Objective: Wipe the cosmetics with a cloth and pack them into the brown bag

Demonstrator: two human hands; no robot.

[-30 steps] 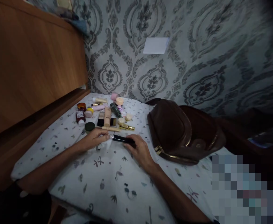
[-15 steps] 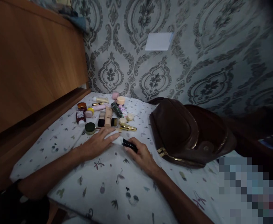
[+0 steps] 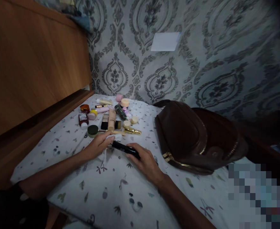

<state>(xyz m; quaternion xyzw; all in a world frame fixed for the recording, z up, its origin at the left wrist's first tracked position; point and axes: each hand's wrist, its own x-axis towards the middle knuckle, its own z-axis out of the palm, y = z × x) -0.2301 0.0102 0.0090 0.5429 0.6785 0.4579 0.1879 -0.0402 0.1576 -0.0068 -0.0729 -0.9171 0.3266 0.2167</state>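
Note:
My right hand (image 3: 146,160) is closed round one end of a slim black cosmetic tube (image 3: 123,148), which lies slantwise over the bedspread. In my left hand (image 3: 99,144) a white wipe (image 3: 116,137) is pinched, its folds hanging below the fingers. The wipe is at the tube's left end; whether it touches the tube there is unclear. Just beyond the hands lie a dark green round jar (image 3: 92,130), a beige tube (image 3: 111,119) and a gold lipstick-like tube (image 3: 133,130).
A brown leather backpack (image 3: 178,136) rests on the patterned bedspread (image 3: 120,194) to the right. Several more cosmetics, including a dark red bottle (image 3: 83,119) with a white cap, cluster near the wall. A wooden cabinet (image 3: 39,63) borders the left side.
My left hand and the wipe have drawn left along the black tube, uncovering more of it. My right hand keeps its hold. The view has shifted slightly.

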